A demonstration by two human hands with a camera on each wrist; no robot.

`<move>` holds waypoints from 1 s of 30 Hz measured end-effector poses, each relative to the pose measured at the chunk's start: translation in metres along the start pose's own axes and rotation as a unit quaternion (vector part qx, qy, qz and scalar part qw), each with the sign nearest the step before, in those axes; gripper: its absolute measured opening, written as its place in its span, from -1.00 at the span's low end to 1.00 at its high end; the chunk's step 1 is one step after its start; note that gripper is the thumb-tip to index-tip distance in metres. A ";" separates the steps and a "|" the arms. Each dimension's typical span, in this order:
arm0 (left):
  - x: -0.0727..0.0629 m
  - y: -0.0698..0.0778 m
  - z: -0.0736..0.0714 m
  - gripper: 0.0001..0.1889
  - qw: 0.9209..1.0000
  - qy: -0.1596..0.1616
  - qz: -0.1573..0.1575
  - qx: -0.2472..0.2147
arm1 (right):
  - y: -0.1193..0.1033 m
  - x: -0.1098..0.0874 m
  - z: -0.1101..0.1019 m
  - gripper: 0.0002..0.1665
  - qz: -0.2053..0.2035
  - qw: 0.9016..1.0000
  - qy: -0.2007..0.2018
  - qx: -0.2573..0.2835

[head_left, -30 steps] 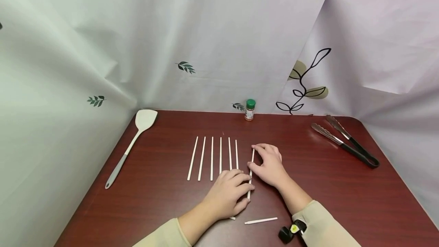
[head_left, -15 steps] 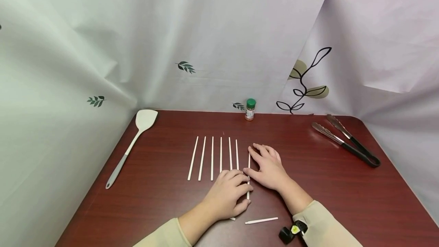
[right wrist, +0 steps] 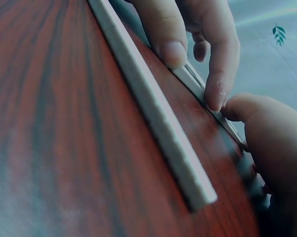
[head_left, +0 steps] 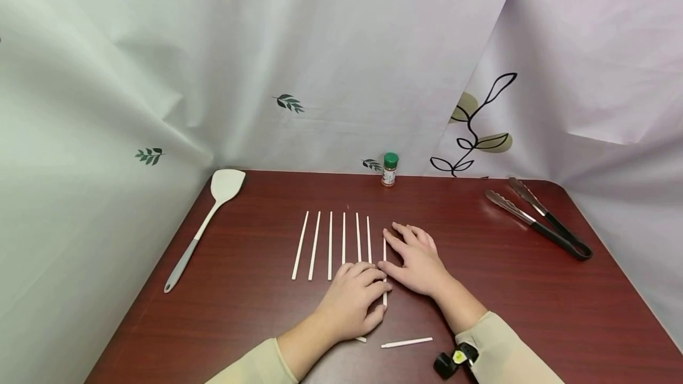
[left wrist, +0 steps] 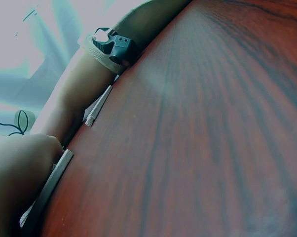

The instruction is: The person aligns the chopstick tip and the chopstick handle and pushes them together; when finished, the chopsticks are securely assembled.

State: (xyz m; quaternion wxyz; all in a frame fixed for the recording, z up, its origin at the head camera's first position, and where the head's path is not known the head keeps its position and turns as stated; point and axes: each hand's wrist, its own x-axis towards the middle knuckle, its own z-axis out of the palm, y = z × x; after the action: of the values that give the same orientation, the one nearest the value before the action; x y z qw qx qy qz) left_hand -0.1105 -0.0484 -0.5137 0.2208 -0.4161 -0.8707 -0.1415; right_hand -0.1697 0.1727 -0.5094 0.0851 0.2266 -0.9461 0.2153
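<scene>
Both hands touch one white stick (head_left: 385, 298), the rightmost of a row of sticks lying lengthwise on the table. My left hand (head_left: 352, 301) lies over its near half, with fingertips and thumb at the stick. In the right wrist view, left fingertips (right wrist: 217, 91) rest against it. My right hand (head_left: 416, 256) reaches in from the right, index finger and thumb laid along the far half. Several parallel white sticks (head_left: 330, 248) lie to the left, some partly hidden by the left hand. Beneath that hand, the end of another stick (head_left: 361, 339) sticks out.
A short white stick (head_left: 407, 343) lies crosswise near the right sleeve. At the left edge is a white spatula (head_left: 205, 224); at the right, metal tongs (head_left: 539, 221) with black handles. A green-capped spice jar (head_left: 389, 172) stands at the back of the dark red table (head_left: 256, 242).
The rightmost stick has shifted left and straightened beside the row. My right hand has moved slightly left with it; the left hand has drawn back a little.
</scene>
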 end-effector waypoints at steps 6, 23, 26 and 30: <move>0.000 0.000 0.001 -0.74 1.000 0.011 -0.011 -0.004 | 0.000 0.000 0.000 -0.14 0.004 1.000 0.002 -0.002; 0.002 -0.003 0.003 -0.92 0.999 0.030 -0.015 -0.019 | 0.002 0.000 0.002 -0.24 0.002 1.000 0.010 0.003; 0.002 -0.003 0.001 -0.94 0.999 0.030 -0.015 -0.027 | 0.002 0.000 0.002 -0.24 0.002 1.000 0.012 0.004; 0.002 -0.004 0.000 -0.96 0.999 0.046 -0.010 -0.025 | 0.001 0.000 0.001 -0.24 0.001 1.000 0.013 0.005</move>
State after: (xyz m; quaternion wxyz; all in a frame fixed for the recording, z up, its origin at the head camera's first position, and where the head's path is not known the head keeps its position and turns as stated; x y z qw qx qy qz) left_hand -0.1145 -0.0492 -0.5129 0.2482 -0.4058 -0.8600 -0.1847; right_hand -0.1699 0.1729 -0.5109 0.0957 0.2236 -0.9439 0.2232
